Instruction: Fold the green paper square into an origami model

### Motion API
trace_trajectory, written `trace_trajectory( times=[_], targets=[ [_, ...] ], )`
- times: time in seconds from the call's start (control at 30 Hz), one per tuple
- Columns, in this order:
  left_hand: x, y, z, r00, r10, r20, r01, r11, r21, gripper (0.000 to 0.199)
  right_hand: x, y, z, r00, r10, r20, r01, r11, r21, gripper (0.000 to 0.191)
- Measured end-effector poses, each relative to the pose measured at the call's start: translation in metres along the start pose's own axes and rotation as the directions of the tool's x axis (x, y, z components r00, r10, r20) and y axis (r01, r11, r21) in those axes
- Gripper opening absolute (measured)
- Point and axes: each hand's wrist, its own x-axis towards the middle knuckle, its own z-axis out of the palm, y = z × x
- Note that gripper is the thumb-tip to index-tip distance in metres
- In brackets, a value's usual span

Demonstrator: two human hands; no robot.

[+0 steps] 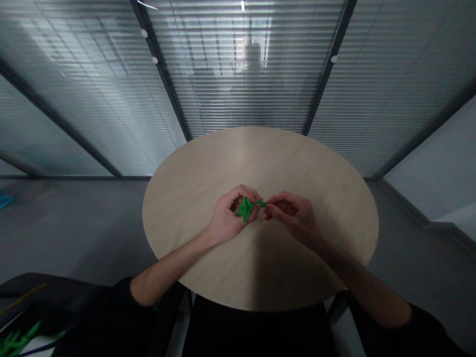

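A small folded green paper figure (245,209), pointed like origami, is held above the middle of the table by both hands. My left hand (233,210) is closed around its wider body, with the fingers curled over the top. A thin green strip sticks out to the right from that body. My right hand (292,214) pinches the end of this strip between thumb and forefinger, its other fingers curled in. Parts of the paper are hidden by the left fingers.
The round wooden table (256,153) stands before a glass wall with blinds (245,99). Blurred green pieces (20,339) lie on something dark at the lower left. A blue item (5,200) is on the floor at the far left.
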Motion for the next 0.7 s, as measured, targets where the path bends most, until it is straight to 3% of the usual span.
trace_trajectory(
  times=[0.7],
  targets=[
    [0.0014, 0.004, -0.0033, 1.0, -0.031, -0.002, 0.031, 0.999, -0.005, 0.011, 0.0001, -0.0012, -0.003, 0.994, 0.107, 0.027, -0.109, 0.985, 0.135, 0.021]
  ],
)
